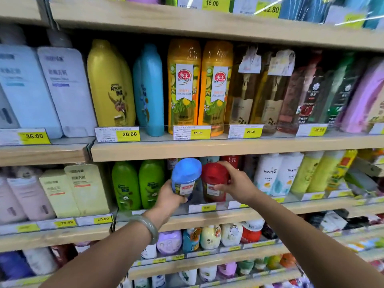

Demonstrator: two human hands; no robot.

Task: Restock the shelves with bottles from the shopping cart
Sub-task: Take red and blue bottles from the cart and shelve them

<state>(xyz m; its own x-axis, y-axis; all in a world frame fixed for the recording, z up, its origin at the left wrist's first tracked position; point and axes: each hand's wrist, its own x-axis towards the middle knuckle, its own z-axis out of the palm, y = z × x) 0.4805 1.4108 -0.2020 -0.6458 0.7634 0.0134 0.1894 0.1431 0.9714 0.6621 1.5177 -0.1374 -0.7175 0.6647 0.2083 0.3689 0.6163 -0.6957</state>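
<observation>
Bottles, blue-capped and red-capped, labels seemingly alike.

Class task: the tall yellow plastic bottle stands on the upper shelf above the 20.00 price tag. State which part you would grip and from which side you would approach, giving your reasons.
Grip the tall yellow plastic bottle around its mid-body from the open front. It stands upright, a blue bottle and a white bottle flank it closely, and the wooden shelf board above leaves little room over its cap.
</observation>
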